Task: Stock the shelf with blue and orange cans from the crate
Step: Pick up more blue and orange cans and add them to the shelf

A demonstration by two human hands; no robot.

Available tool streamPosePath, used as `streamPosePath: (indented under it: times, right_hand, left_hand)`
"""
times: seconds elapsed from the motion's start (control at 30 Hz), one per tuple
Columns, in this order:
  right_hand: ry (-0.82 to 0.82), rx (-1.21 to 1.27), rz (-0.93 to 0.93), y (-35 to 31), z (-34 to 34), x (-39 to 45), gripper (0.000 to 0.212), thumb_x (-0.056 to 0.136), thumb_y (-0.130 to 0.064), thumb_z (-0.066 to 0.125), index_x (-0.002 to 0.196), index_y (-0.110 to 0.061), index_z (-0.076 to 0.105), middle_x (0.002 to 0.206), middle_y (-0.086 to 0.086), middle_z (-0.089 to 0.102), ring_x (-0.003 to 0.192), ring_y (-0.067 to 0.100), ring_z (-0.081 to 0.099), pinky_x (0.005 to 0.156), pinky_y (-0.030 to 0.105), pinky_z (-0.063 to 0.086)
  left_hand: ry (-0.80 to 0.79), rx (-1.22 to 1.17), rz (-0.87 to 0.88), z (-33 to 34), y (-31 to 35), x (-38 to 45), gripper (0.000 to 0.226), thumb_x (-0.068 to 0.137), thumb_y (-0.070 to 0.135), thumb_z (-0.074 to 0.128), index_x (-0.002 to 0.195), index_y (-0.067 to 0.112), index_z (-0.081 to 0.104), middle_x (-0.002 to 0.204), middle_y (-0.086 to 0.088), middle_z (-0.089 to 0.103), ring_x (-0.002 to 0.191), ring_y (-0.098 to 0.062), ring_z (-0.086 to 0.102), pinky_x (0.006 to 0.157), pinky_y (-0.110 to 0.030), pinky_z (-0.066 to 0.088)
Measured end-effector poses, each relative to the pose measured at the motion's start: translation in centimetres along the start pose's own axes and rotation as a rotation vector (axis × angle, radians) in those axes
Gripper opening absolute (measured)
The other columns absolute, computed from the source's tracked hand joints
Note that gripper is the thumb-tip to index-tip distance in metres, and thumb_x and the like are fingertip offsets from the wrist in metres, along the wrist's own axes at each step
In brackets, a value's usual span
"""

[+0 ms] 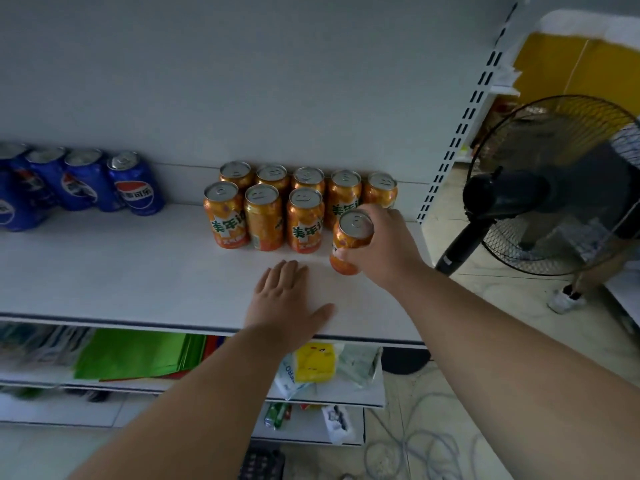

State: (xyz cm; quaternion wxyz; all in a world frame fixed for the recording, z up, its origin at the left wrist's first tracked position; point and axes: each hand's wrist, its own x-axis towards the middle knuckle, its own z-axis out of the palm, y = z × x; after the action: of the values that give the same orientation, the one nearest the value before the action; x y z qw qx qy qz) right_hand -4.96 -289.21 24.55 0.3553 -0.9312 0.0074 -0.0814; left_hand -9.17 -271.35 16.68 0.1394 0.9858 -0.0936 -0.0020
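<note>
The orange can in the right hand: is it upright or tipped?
Roughly upright: the orange can shows its top facing up, base near the shelf, gripped by the right hand.

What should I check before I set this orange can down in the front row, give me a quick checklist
1. Right hand has a firm grip on the held orange can: ok, fingers wrap its side.
2. Held can upright: not ok, slightly tilted.
3. Free spot right of the front row of orange cans: ok, bare shelf below the can.
4. Left hand out of the way: ok, flat near the shelf edge.
5. Blue cans kept apart: ok, gap between groups.
6. Can touching the shelf: cannot tell.
</note>
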Motion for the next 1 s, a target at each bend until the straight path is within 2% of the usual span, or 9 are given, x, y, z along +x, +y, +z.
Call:
streamPosePath:
  times: [0.1,0.23,0.33,0.5,0.6,0.73,0.83,0.9,1.0]
  right_hand:
    - [-0.009,-0.024,0.015,0.1,0.5,1.2,0.074,0.065,-0.035,0.087,0.129,-0.031,0.051,0.127,0.002,0.047,0.113,0.022,0.054,0.095,0.036,0.047]
    - [-0.016,-0.089,0.019,-0.8,1.3,3.6,0.074,0.069,-0.034,0.086,0.131,-0.022,0.048,0.13,0.004,0.053,0.117,0.027,0.056,0.097,0.043,0.048]
    - [-0.013,-0.119,0.019,-1.0,1.8,4.6,0.076,0.071,-0.033,0.085,0.134,-0.018,0.045,0.131,0.004,0.054,0.119,0.026,0.055,0.097,0.042,0.048]
    - [-0.016,-0.175,-0.001,-1.0,2.1,4.4,0.084,0.076,-0.033,0.082,0.144,-0.016,0.035,0.141,0.007,0.044,0.128,0.028,0.048,0.104,0.045,0.044]
    - [0.003,-0.216,-0.021,-1.3,1.8,3.1,0.096,0.076,-0.041,0.08,0.15,-0.016,0.024,0.148,0.01,0.036,0.135,0.031,0.041,0.107,0.049,0.042]
    - [0.041,-0.256,-0.176,-1.1,-0.6,-2.1,0.09,0.077,-0.046,0.076,0.148,-0.017,0.028,0.142,0.01,0.039,0.129,0.031,0.042,0.103,0.047,0.043]
    - [0.007,-0.259,-0.22,-0.6,-3.1,-7.4,0.082,0.082,-0.048,0.07,0.147,-0.018,0.03,0.14,0.007,0.039,0.126,0.028,0.043,0.103,0.044,0.042]
    - [0.021,-0.238,-0.233,0.1,-4.5,-10.8,0.076,0.085,-0.047,0.067,0.145,-0.016,0.033,0.139,0.007,0.04,0.125,0.026,0.044,0.103,0.039,0.042]
    - [0.021,-0.155,-0.23,1.8,-5.8,-15.6,0.071,0.087,-0.046,0.067,0.143,-0.014,0.039,0.137,0.004,0.044,0.125,0.019,0.045,0.1,0.025,0.035]
  left_hand:
    - [-0.001,-0.008,-0.007,0.1,-0.1,0.0,0.094,0.086,0.077,0.037,0.157,0.019,0.015,0.165,0.0,0.011,0.151,-0.018,0.004,0.122,-0.033,-0.002]
    - [0.013,0.018,0.002,0.3,-0.2,0.0,0.096,0.084,0.078,0.035,0.157,0.019,0.016,0.164,-0.001,0.012,0.15,-0.019,0.005,0.123,-0.034,-0.001]
    - [0.017,0.034,0.005,0.4,-0.2,0.0,0.097,0.084,0.08,0.032,0.157,0.018,0.017,0.164,-0.002,0.013,0.15,-0.02,0.006,0.123,-0.035,0.0]
    - [0.035,0.019,0.013,0.4,-0.2,-0.1,0.095,0.085,0.078,0.035,0.156,0.017,0.019,0.163,-0.002,0.015,0.149,-0.021,0.009,0.123,-0.036,0.002]
    - [0.044,0.018,0.012,0.3,-0.2,-0.3,0.095,0.085,0.078,0.035,0.156,0.017,0.018,0.163,-0.002,0.015,0.149,-0.021,0.009,0.123,-0.036,0.003]
    - [0.046,0.011,0.004,0.5,-0.2,-0.2,0.095,0.084,0.078,0.037,0.155,0.017,0.022,0.163,-0.002,0.018,0.149,-0.022,0.012,0.122,-0.036,0.005]
    - [0.047,-0.022,-0.02,-0.3,0.5,-1.0,0.09,0.084,0.075,0.043,0.153,0.02,0.029,0.159,-0.002,0.028,0.146,-0.023,0.021,0.121,-0.039,0.015]
    - [0.111,-0.082,-0.041,-0.9,1.8,-3.1,0.081,0.085,0.07,0.047,0.149,0.022,0.036,0.153,-0.001,0.037,0.141,-0.024,0.029,0.117,-0.041,0.022]
    - [0.256,-0.195,-0.04,-1.0,4.7,-9.0,0.067,0.086,0.064,0.048,0.138,0.022,0.049,0.136,-0.001,0.051,0.128,-0.024,0.043,0.107,-0.042,0.033]
